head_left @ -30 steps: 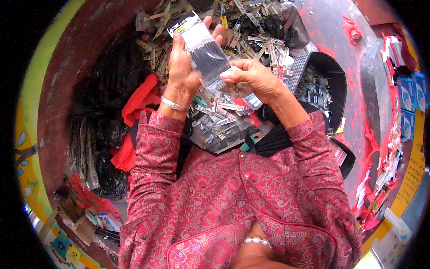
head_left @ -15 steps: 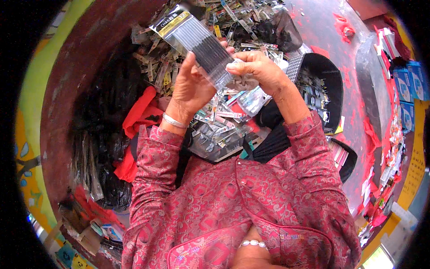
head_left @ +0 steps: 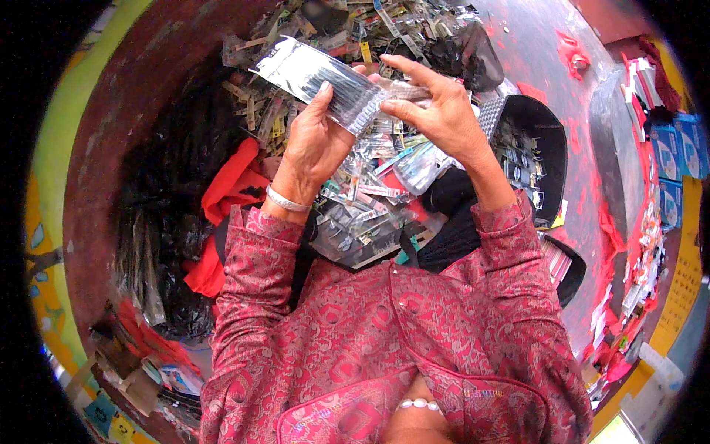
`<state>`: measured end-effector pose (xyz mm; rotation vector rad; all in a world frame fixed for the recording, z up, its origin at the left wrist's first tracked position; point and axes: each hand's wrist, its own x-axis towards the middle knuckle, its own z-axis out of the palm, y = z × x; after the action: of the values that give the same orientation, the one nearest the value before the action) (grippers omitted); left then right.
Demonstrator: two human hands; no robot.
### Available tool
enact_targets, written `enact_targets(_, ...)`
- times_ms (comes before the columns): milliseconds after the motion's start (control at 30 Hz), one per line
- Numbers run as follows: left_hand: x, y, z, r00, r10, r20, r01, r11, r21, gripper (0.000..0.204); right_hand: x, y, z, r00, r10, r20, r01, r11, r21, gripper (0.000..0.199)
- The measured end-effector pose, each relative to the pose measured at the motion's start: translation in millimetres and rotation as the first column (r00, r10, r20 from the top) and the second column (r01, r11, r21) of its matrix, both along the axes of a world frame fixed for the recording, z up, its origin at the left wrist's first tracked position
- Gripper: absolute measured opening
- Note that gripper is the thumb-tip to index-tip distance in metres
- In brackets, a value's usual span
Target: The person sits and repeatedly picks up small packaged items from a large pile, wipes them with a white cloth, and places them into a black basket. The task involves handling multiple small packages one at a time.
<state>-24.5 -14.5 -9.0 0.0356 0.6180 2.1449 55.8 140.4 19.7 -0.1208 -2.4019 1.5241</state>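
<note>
My left hand (head_left: 314, 148) holds a clear flat packet of pen refills (head_left: 336, 85), thumb on top and fingers underneath. The packet is tilted, its far left end glaring white, with a row of thin dark rods showing through the plastic. My right hand (head_left: 450, 115) is at the packet's near right end. Its index finger is raised away from the thumb, and the thumb tip lies beside the packet's edge. Something greyish shows between these fingers; I cannot make out what it is. Under both hands spreads a heap of small packaged strips (head_left: 362, 200).
A black open container (head_left: 551, 118) with packaged pieces stands at the right, a smaller dark one (head_left: 577, 266) nearer me. Red cloth (head_left: 233, 181) and black plastic bags (head_left: 166, 259) lie left. Blue boxes (head_left: 671, 203) are stacked far right.
The packet has tilted and dropped slightly toward me, so its printed end now glares white. My right index finger has lifted away from the thumb at the packet's end.
</note>
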Motion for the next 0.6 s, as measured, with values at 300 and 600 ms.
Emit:
enact_targets(300, -6, -6, 2, 0.999, -0.017, 0.027, 0.014, 0.995, 0.097, 0.047, 10, 9, 14, 0.952, 0.303, 0.047, -0.3, 0.952, -0.058, 0.025)
enact_targets(600, -12, -9, -2, 0.997, -0.071, 0.034, 0.064, 0.983, 0.174, 0.049, 8, 16, 12, 0.944, 0.319, 0.086, -0.33, 0.921, 0.204, 0.021)
